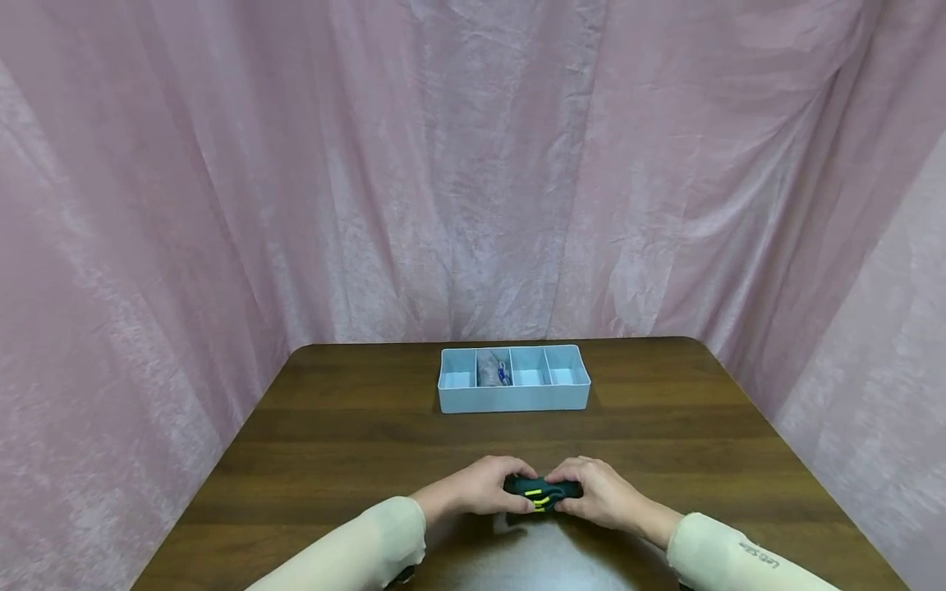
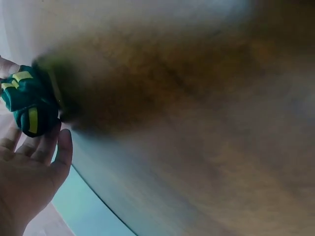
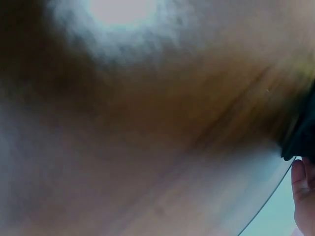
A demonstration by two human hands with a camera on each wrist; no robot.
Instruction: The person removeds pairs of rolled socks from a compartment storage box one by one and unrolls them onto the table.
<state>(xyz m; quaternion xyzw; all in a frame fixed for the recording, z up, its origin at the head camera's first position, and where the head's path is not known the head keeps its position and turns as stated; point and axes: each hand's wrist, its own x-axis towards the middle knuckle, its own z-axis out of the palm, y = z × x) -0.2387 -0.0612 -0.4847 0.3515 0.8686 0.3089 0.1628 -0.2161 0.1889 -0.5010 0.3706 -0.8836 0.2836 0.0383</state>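
A dark green, rolled-up fabric bundle with yellow stripes is held just above or on the table, near its front; I cannot tell if it touches the wood. My left hand pinches its left end between thumb and fingers. At the right end, my right hand grips it the same way. The left wrist view shows the folded bundle at the left edge, above the left hand. In the right wrist view, only a dark piece of the bundle and part of the right hand appear.
Beyond the hands, a light blue box with several compartments in a row stands on the brown wooden table. Its second compartment from the left holds a grey item and a small blue-and-white item. Pink curtains hang behind.
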